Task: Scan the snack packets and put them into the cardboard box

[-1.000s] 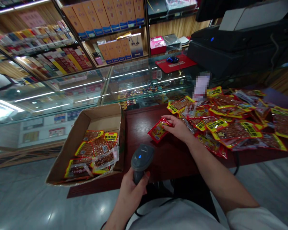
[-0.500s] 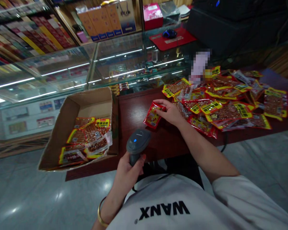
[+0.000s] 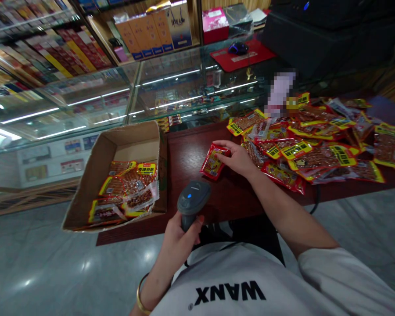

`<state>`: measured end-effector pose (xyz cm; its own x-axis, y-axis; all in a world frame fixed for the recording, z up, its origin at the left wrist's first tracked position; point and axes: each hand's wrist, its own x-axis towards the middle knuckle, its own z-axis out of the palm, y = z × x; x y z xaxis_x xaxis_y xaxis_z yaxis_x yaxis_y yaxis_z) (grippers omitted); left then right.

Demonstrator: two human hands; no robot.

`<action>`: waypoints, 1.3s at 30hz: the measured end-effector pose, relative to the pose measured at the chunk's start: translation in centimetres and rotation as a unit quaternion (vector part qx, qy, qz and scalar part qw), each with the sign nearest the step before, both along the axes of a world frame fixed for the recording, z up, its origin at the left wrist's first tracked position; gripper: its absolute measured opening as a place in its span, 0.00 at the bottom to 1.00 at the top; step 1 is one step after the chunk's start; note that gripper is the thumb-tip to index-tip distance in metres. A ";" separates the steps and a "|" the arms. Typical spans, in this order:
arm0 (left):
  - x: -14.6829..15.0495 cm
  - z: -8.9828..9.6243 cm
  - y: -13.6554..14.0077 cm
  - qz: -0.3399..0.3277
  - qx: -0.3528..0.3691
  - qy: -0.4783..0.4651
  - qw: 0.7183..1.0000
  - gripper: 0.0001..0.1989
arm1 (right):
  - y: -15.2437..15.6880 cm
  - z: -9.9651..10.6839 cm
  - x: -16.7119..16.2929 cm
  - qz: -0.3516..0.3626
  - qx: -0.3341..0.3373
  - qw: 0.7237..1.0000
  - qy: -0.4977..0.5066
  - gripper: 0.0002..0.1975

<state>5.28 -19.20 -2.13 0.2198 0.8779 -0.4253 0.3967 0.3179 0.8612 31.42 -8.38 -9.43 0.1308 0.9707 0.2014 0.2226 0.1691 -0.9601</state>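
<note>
My left hand (image 3: 181, 237) is wrapped round the handle of a dark grey barcode scanner (image 3: 194, 196) with a small blue light on top. The scanner's head is just short of a red and yellow snack packet (image 3: 212, 165). My right hand (image 3: 238, 159) grips that packet by its right side, over the dark red table. Beyond my right hand spreads a pile of similar snack packets (image 3: 319, 156), red and yellow with brown strips showing. To the left, an open cardboard box (image 3: 163, 175) holds several more packets (image 3: 131, 177).
Behind the wooden table (image 3: 181, 149) runs a glass display counter (image 3: 171, 66). A mouse (image 3: 238, 48) rests on a red mat (image 3: 224, 61) there. Shelves with orange boxes (image 3: 145, 33) stand at the back. Tiled floor (image 3: 125, 267) lies in front of the table.
The whole view has shifted slightly, so things appear a little further right. Both hands keep hold of the scanner and the packet, with hardly any movement against the table.
</note>
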 end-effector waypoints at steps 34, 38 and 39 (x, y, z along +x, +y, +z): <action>-0.6 -2.9 0.9 0.073 -0.022 -0.083 0.994 0.19 | 2.3 5.0 -6.9 0.014 0.007 0.989 0.146 0.24; -0.8 -3.6 1.1 0.085 -0.021 -0.104 0.991 0.20 | 5.3 7.8 -14.6 0.210 -0.028 0.963 0.166 0.23; -0.9 -3.7 1.0 0.086 -0.022 -0.107 0.990 0.20 | 6.0 8.0 -15.5 0.223 -0.022 0.965 0.139 0.22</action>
<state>4.40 -18.16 -5.85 0.1585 0.8914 -0.4246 0.1441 0.4045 0.9031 15.97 -2.34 -1.42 -0.2595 0.9496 0.1761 -0.1296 0.1464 -0.9807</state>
